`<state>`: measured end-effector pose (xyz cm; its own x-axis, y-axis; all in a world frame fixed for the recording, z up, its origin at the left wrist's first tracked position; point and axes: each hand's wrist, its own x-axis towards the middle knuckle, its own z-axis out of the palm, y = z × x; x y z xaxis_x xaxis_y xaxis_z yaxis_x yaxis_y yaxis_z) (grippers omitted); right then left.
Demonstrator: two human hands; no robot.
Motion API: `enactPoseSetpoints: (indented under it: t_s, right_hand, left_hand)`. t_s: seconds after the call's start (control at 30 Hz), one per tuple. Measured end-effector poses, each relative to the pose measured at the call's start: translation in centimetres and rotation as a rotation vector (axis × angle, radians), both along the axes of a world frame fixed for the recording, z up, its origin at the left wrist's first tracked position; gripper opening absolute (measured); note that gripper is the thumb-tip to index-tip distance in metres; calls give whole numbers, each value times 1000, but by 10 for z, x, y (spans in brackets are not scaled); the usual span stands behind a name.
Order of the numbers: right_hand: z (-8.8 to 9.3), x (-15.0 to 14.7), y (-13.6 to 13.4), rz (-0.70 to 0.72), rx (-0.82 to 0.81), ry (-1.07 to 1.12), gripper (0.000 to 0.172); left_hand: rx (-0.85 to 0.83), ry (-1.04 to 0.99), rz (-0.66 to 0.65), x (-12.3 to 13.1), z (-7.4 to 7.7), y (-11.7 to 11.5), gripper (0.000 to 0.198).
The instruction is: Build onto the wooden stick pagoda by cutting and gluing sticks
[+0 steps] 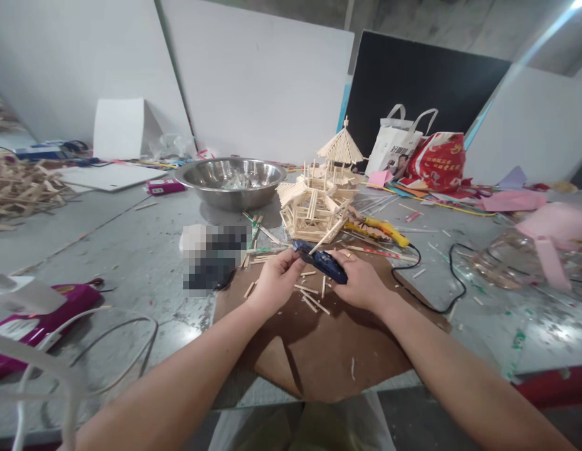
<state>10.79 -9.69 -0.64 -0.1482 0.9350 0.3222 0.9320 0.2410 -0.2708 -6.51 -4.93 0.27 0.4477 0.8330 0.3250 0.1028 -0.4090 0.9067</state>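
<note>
My right hand (359, 275) is wrapped round a dark blue hand tool (331, 266); its exact kind does not show clearly. At the tool's left end, the fingers of my left hand (281, 275) are pinched together, and what lies between them is hidden. A thin wooden stick (329, 234) slants up and right from the tool, its lower end close to my left fingertips. Just behind stands a model pavilion (314, 203) built of wooden sticks. Below my hands, short cut sticks (314, 300) are scattered on a brown sheet (356, 363).
A steel basin (232, 188) stands behind on the left. To the right lie a yellow-handled tool (387, 232) and its black cable (441, 310). White cables (150, 338) loop at the left front. Bags (436, 160) and coloured paper (516, 200) sit at the back right.
</note>
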Motion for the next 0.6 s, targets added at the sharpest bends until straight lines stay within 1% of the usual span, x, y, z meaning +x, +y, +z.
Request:
enactPoseSetpoints:
  t_s: [0.1, 0.23, 0.33, 0.47, 0.6]
  right_hand:
    - [0, -1, -1, -17, -12, -16, 54]
    - [-2, 0, -1, -37, 20, -45, 51]
    - [-1, 0, -1, -51, 20, -72, 47]
    - [2, -1, -4, -94, -15, -94, 41]
    - [3, -3, -4, -138, -40, -87, 44]
  left_hand:
    - [6, 3, 0, 0, 0, 1, 24]
    - [24, 23, 11, 0, -1, 1, 24]
    - [86, 64, 31, 1, -3, 0, 22]
    - [213, 154, 141, 3, -5, -3, 22]
    - [339, 318, 234, 5, -6, -6, 21]
